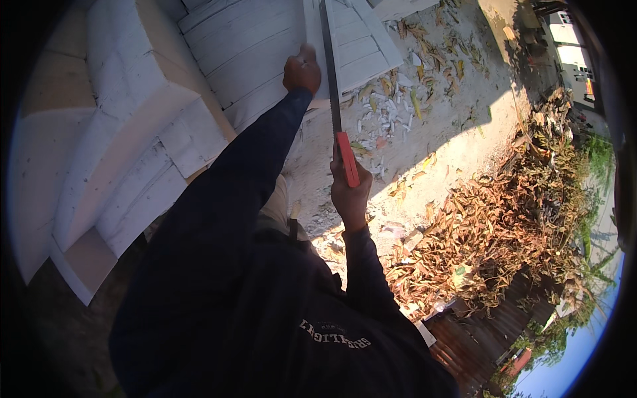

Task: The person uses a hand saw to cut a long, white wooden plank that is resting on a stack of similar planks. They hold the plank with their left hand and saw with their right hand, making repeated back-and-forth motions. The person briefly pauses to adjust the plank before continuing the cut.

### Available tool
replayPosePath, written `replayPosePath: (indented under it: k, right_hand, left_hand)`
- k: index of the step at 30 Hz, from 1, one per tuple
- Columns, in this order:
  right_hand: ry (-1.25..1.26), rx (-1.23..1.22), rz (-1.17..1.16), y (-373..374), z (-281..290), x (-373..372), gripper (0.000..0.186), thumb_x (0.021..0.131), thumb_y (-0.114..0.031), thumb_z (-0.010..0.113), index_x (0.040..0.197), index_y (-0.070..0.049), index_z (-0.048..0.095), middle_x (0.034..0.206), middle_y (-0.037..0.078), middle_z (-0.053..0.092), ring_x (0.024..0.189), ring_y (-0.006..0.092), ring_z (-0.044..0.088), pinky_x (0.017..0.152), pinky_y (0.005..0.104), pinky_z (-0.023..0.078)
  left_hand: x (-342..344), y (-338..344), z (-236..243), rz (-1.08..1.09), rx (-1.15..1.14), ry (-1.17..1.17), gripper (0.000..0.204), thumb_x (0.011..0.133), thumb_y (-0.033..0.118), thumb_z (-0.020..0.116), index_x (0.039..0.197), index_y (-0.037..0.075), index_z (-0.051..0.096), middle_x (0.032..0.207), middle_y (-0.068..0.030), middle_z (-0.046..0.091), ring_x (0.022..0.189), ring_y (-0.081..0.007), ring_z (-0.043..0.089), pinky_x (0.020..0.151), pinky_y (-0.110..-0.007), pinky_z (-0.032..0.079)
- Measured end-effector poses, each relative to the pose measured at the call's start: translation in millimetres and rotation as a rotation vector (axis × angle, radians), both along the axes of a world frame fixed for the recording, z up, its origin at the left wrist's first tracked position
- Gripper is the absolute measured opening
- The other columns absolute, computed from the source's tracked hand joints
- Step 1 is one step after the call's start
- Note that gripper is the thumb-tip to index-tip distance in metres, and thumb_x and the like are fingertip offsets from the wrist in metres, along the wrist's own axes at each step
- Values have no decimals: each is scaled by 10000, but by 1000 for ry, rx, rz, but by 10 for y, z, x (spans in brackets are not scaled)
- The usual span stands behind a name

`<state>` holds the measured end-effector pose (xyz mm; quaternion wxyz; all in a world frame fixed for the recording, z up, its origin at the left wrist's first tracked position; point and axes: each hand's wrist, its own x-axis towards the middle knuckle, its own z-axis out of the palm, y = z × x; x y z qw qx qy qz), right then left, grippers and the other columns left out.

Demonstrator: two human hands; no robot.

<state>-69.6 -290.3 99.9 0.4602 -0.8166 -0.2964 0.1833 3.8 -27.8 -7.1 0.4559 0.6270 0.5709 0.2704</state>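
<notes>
In my right hand (350, 189) is a handsaw with a red handle (348, 159), my fingers wrapped round it. Its long, narrow dark blade (330, 73) points away from me along a narrow white strip (314, 30). My left hand (302, 70) is closed at the near part of that strip, just left of the blade; its fingertips are partly hidden. Under and beside them lie wide white panels (249, 50) with seams across their faces. Whether the teeth are in the material cannot be made out.
Large white moulded blocks (142, 99) stand close on the left. Small white offcuts (395, 116) and dry leaves are scattered on the sandy ground right of the saw. Farther right lie a big heap of brown leaves (491, 219) and rusty corrugated sheets (478, 338).
</notes>
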Motion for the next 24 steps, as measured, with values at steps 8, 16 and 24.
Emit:
replayPosePath:
  k: [8,16,24]
  right_hand:
    - [-17,-10,-70,-611,-174,-397,446,952,-79,659,1389,3,637,1020,195,755,898,242,752,787,326,563]
    - [99,-6,-50,149,72,264,169,940,-70,677,1045,62,671,706,156,634,617,168,495,609,371,459]
    - [154,-65,-70,-750,80,-488,462,929,-63,656,1385,8,648,1072,206,766,905,237,758,770,337,564]
  left_hand:
    - [-3,-28,24,17,-58,10,656,1013,582,546,1112,-34,749,1027,-260,748,1036,-447,709,923,-494,537]
    - [133,-11,27,7,15,5,642,1009,569,566,1111,-38,750,1025,-267,748,1021,-438,716,924,-479,543]
    - [-13,2,-173,81,108,-12,624,1018,563,552,1142,-12,759,1005,-269,749,1025,-436,714,923,-474,543]
